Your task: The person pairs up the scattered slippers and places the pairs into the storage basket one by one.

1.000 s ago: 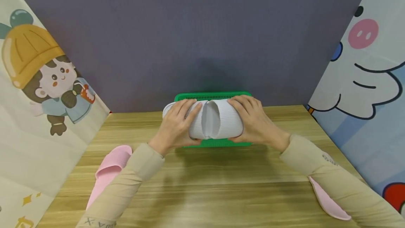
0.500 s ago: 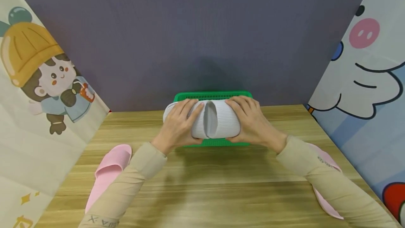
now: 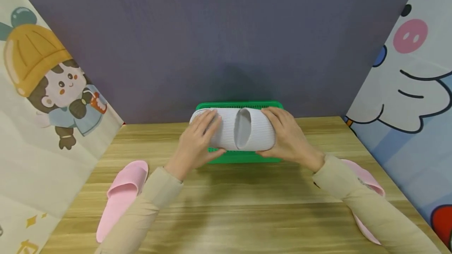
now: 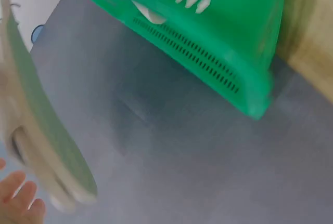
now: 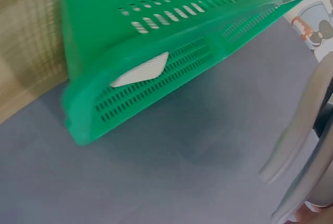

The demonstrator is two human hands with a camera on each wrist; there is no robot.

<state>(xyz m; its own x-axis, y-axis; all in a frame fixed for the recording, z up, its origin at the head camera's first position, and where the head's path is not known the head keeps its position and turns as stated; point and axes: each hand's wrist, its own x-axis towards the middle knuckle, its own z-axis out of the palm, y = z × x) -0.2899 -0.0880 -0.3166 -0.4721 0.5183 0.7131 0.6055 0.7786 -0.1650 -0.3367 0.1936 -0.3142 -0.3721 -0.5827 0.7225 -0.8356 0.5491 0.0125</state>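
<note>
A pair of white ribbed slippers (image 3: pixel 226 128) is held together above the green basket (image 3: pixel 243 158), straps upward, with a gap between the two straps. My right hand (image 3: pixel 287 140) grips their right end, thumb at the near edge and fingers over the top. Straight fingers of my left hand (image 3: pixel 194 140) lie across the left end, its thumb along the near edge with green showing between thumb and slipper. In the left wrist view, those fingertips stand slightly off the slippers (image 4: pixel 36 130). At the right wrist view's edge, the slippers (image 5: pixel 296 141) overlap some fingers.
Pink slippers lie on the wooden table, one pink slipper (image 3: pixel 120 199) at left and another pink slipper (image 3: pixel 367 177) partly under my right sleeve. A white piece (image 5: pixel 143 73) shows inside the basket. The grey wall (image 3: pixel 226 42) rises right behind the basket.
The slippers shift right and slightly away with my right hand, and more of their left end shows. My left hand draws slightly left and its hold loosens.
</note>
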